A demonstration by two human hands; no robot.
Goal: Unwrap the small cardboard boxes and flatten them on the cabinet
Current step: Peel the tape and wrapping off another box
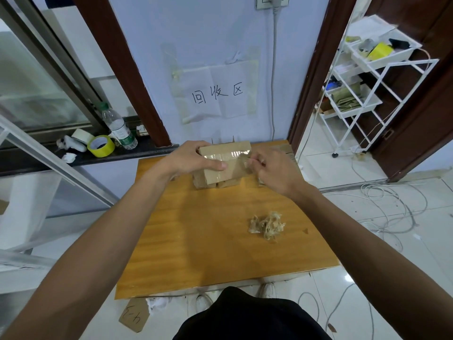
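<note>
Over at the far left, a yellow tape roll [101, 146] and a plastic bottle [120, 127] sit on the dark windowsill. On the wooden cabinet [196, 229], the left hand [193, 159] grips the left end of a small cardboard box [226, 163], with its thumb laid across the near face and its fingers curled over the far edge. The box is held towards the cabinet's far edge, just above more small boxes [220, 184]. A band of clear tape [228, 155] runs along its top. The right hand [277, 170] pinches the tape's end at the box's right side, fingers drawn tight together. Nearer and to the right lies a crumpled tape wad [268, 225]. A white trolley rack [362, 77] stands far right.
</note>
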